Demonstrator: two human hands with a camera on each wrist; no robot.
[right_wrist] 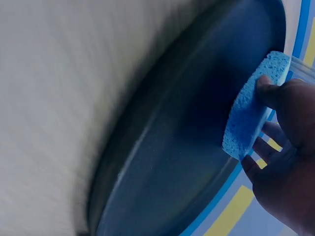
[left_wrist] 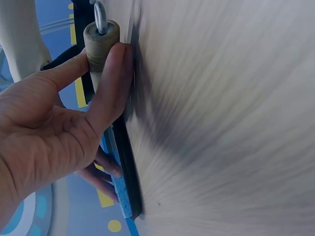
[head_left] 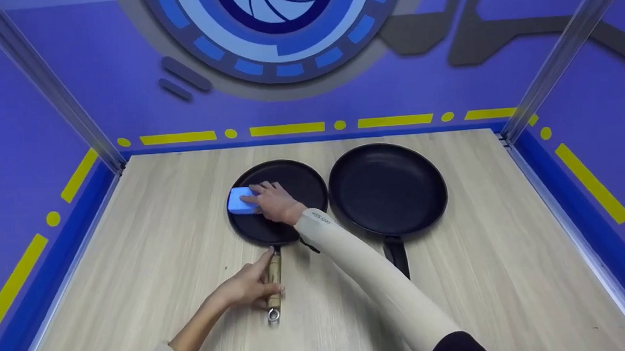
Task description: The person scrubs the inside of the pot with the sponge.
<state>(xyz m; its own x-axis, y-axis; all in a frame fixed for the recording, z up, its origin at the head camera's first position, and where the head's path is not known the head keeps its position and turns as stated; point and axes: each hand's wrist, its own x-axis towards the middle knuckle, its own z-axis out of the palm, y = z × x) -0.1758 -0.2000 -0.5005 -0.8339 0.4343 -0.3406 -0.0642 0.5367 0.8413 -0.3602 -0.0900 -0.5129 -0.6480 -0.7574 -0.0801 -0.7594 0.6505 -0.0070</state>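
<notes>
A shallow black frying pan (head_left: 302, 184) with a bamboo-look handle (head_left: 274, 272) lies on the wooden table. My left hand (head_left: 246, 285) grips that handle, thumb and fingers on either side of it; a metal ring (left_wrist: 101, 17) shows at the handle's end in the left wrist view. Over the pan's left side, my right hand (head_left: 276, 201) holds a light blue sponge (head_left: 241, 201) against the pan. In the right wrist view the thumb presses one face of the sponge (right_wrist: 253, 105), and the other fingers are at its far side.
A larger, deeper black frying pan (head_left: 389, 188) stands close on the right, its black handle (head_left: 397, 256) partly behind my right sleeve (head_left: 369, 273). Blue-purple panels (head_left: 309, 109) with yellow dashes bound the table (head_left: 506, 272) at the back and both sides.
</notes>
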